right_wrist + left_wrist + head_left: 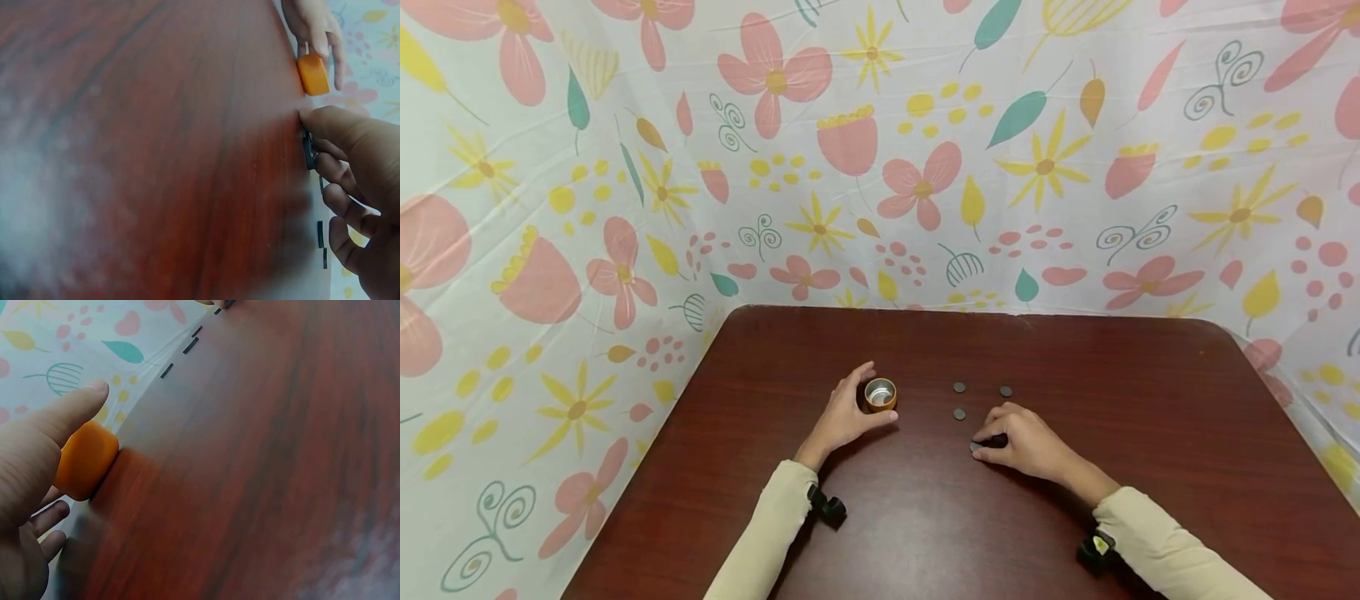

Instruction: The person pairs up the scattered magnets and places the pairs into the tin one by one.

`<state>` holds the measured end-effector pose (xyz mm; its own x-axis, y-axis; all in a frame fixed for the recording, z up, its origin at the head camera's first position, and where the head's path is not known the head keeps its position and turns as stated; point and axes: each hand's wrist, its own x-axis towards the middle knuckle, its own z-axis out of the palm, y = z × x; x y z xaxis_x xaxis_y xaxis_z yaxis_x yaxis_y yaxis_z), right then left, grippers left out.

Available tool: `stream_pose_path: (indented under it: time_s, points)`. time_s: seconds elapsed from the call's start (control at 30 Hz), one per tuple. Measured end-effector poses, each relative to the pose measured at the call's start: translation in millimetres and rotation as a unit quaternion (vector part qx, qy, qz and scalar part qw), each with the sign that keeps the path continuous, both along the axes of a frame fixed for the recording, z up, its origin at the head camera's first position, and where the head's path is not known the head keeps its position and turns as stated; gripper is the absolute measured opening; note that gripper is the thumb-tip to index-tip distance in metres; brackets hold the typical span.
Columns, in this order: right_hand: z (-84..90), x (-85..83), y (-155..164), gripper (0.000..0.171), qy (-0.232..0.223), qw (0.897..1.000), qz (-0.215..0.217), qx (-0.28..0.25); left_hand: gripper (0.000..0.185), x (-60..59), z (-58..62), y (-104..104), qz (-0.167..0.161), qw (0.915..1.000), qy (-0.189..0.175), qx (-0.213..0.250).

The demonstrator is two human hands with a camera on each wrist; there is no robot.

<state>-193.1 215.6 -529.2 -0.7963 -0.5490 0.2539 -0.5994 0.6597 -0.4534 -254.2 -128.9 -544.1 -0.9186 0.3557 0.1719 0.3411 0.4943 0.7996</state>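
A small round orange cup with a shiny silver inside stands on the table, left of the middle. My left hand lies around it, thumb on the near side and fingers reaching past the far side; the left wrist view shows the thumb stretched out over the orange wall. My right hand is low over the table to the right, its thumb and forefinger pinching a small dark grey disc. Under that hand something black partly shows. Three similar discs, one of them a grey disc, lie flat between and beyond the hands.
The dark red-brown wooden table has rounded far corners. A white cloth printed with flowers and leaves hangs behind it and along the sides. Black wrist cameras, such as the left one, are strapped over pale sleeves.
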Motion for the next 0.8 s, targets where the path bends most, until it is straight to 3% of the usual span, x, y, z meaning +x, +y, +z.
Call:
stream_pose_path:
  time_s: [0.4, 0.8]
  points:
    - [2.3, 1.8, 5, 0.011, 0.045, 0.999, 0.003, -0.004, 0.099, -1.2, -2.1, -1, 0.001, 0.9999, 0.002, -0.014]
    - [4.5, -1.5, 11, 0.008, 0.071, 0.997, 0.015, -0.01, 0.07, -3.6, -3.1, -3, 0.006, 0.9996, -0.008, -0.028]
